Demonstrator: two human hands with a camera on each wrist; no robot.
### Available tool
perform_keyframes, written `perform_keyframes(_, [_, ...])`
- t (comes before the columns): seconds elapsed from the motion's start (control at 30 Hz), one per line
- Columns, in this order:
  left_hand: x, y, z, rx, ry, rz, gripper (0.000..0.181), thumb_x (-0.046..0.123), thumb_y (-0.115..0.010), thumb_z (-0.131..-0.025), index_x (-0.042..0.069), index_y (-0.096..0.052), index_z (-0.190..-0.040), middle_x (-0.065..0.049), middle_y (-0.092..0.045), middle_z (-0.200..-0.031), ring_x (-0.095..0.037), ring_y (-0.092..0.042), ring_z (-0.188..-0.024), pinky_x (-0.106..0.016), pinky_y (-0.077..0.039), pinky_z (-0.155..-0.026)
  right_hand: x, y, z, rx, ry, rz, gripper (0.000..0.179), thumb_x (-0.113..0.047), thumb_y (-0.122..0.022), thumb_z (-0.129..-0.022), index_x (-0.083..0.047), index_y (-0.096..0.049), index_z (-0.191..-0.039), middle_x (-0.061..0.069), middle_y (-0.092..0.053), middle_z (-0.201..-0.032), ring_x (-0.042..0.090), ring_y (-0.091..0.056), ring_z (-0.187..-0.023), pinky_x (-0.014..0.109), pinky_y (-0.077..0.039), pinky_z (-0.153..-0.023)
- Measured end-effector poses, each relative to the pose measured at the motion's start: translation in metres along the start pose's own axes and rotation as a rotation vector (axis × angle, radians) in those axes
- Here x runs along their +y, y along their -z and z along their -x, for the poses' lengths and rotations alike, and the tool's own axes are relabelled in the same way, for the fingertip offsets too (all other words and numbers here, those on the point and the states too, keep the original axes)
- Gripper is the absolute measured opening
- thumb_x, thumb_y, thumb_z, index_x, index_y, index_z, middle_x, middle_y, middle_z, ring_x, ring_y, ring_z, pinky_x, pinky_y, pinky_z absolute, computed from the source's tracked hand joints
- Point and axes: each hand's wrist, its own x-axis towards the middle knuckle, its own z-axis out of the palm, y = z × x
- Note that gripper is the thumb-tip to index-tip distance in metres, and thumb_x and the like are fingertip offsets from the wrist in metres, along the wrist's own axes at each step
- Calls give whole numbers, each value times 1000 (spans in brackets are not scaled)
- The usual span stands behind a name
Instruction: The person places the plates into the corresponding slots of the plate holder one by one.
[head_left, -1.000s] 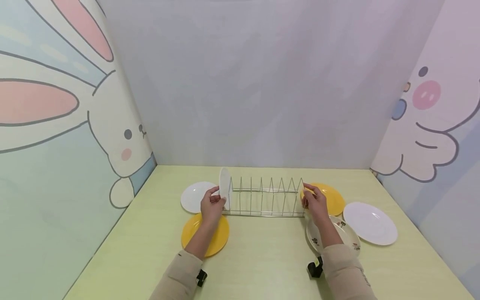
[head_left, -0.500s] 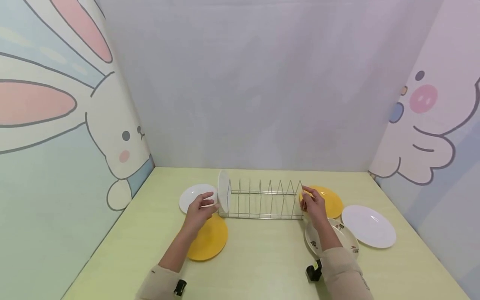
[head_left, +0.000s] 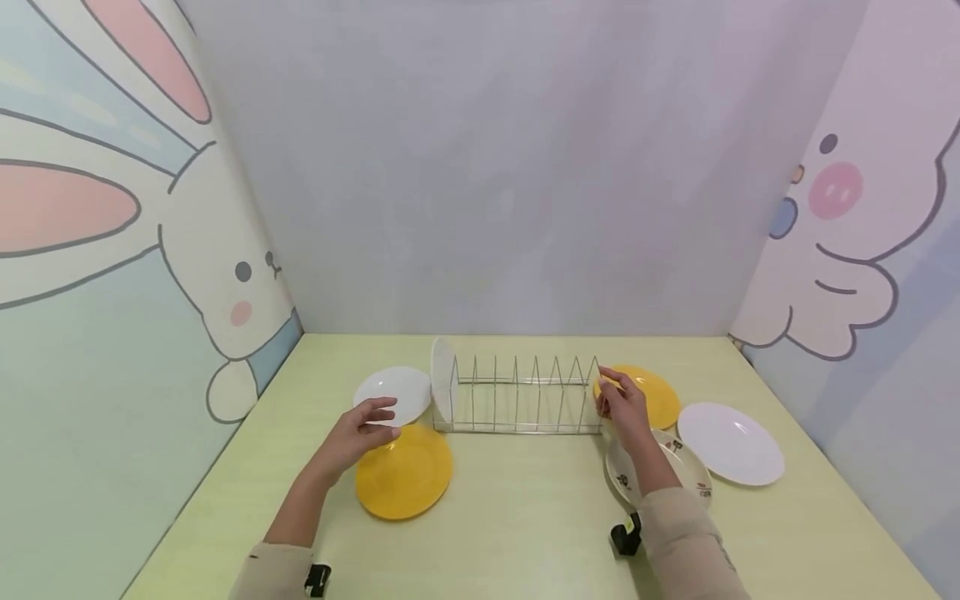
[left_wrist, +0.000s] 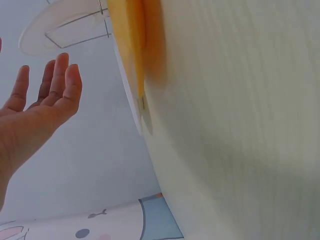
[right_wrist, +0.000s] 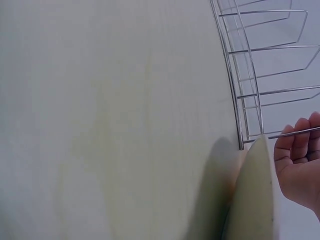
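Note:
A silver wire dish rack (head_left: 517,431) stands on the table, with one white plate (head_left: 443,379) upright in its left end. My right hand (head_left: 628,414) grips the rack's right end wire; in the right wrist view its fingers curl at that wire (right_wrist: 300,132). My left hand (head_left: 351,444) holds nothing, fingers spread and loosely bent, over the edge of a yellow plate (head_left: 411,482). Behind it lies a flat white plate (head_left: 397,385). The left wrist view shows the same hand (left_wrist: 37,112) apart from the upright plate (left_wrist: 60,22).
Right of the rack lie another yellow plate (head_left: 662,402), a cream plate with small printed figures (head_left: 686,467) partly under my forearm, and a white plate (head_left: 731,444). Cartoon-printed walls (head_left: 240,283) stand at both sides, with a grey backdrop (head_left: 510,192) behind.
My left hand has let go of the upright white plate and drawn back left and towards me. The plate stays standing in the rack. My right hand keeps its grip on the rack.

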Motion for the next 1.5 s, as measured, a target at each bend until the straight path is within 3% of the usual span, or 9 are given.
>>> perform_keyframes(0.37, [-18,40,6,-119,49,-107,59,23,-67,-86,4,-43,-136,-24,-46,-129,-32,-52,-107,-43,-47,-86,-2,-2,-4,14,-19,-12,33,-24,-52,-96,-12,-53,-127,4,-53,-68,16,-49,-59,28,-47,-56])
perform_keyframes(0.47, [-20,47,6,-152,63,-101,58,21,-66,-87,4,-41,-137,-25,-44,-131,-34,-50,-111,-47,-45,-88,-3,-2,-4,21,-19,-5,32,-23,-52,-97,-11,-53,-127,4,-53,-68,16,-49,-58,29,-47,-56])
perform_keyframes(0.6, [-25,54,3,-191,137,-42,60,18,-65,-87,4,-38,-139,-27,-40,-134,-36,-49,-113,-51,-44,-87,-6,-3,-5,24,-18,5,33,-22,-51,-97,-11,-53,-128,5,-53,-69,16,-49,-59,28,-47,-57])
perform_keyframes(0.77, [-35,55,-2,-243,238,31,63,16,-66,-87,2,-34,-140,-30,-37,-133,-36,-49,-111,-53,-46,-82,-6,0,-4,25,-26,2,32,-21,-50,-97,-11,-53,-128,4,-53,-68,16,-49,-59,28,-46,-56])
perform_keyframes(1.0, [-44,51,-9,-209,342,69,60,6,-67,-84,-4,-37,-136,-18,-53,-105,-25,-58,-85,-44,-52,-73,-5,-1,-4,20,-8,0,32,-22,-51,-97,-10,-54,-127,4,-54,-68,15,-50,-58,27,-47,-55])
perform_keyframes(1.27, [-48,45,-14,-222,353,-9,55,-3,-68,-79,-6,-46,-129,-14,-57,-88,-23,-60,-69,-39,-54,-66,-3,-2,-4,21,-13,-6,33,-23,-53,-96,-10,-54,-126,4,-54,-68,15,-49,-58,28,-48,-56])
perform_keyframes(1.5, [-49,42,-13,-181,382,-55,50,-7,-67,-75,-3,-54,-123,-12,-54,-83,-21,-58,-65,-37,-54,-63,0,-2,-1,17,-4,-10,35,-24,-53,-96,-9,-53,-127,4,-54,-67,15,-49,-58,28,-48,-56])
